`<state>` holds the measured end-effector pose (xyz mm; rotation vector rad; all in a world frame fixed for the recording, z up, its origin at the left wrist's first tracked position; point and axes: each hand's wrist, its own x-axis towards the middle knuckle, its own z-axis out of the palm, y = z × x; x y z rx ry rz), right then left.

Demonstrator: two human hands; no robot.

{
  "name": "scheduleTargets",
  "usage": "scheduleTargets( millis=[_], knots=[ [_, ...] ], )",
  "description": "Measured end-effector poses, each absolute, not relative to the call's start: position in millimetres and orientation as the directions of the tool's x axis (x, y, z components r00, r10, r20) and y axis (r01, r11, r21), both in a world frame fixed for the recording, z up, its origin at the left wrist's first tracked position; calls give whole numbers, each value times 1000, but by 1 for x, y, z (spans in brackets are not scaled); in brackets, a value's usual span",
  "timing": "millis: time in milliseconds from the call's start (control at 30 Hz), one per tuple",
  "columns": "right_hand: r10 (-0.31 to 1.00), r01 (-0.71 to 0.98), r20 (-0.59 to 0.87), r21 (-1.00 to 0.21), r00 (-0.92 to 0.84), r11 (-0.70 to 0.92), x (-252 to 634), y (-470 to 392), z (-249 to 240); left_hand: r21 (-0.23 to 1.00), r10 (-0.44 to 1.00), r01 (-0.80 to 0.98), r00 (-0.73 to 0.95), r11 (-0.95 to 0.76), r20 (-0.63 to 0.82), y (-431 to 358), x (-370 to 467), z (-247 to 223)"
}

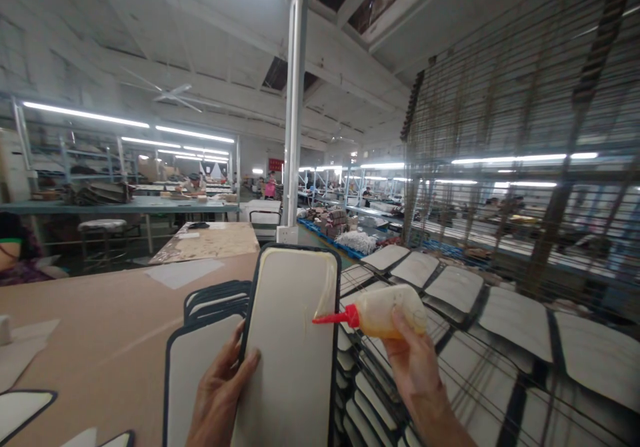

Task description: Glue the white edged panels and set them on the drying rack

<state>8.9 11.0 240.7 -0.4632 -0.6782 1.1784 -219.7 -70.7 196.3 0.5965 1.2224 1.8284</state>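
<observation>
A person's left hand [220,387] is gripping the lower edge of an upright white panel [293,340] over a brown table [100,340], while the right hand [413,360] is squeezing a glue bottle [387,310], its red nozzle touching the panel's right edge.

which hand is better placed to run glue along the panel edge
Right, likely. The right hand already holds the glue bottle with its red nozzle at the white panel. The left hand is busy holding that panel up.
</observation>
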Motion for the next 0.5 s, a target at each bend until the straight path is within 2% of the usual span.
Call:
scheduleTargets(
  millis=[100, 200, 367, 500],
  knots=[
    [977, -687, 158, -695, 142, 212, 4, -1, 225, 916, 830, -366, -553, -163, -73, -68, -222, 196],
    [989, -717, 100, -681, 113, 151, 5, -2, 226, 920, 841, -365, -534, -141, -83, -68, -222, 198],
    [943, -728, 167, -601, 288, 329, 15, 26, 255, 934, 853, -340, -514, -112, -85, -69, -220, 200],
    [923, -696, 208, -609, 322, 380, 11, 33, 255, 921, 876, -372, -475, -118, -80, -68, -216, 197]
  ],
)
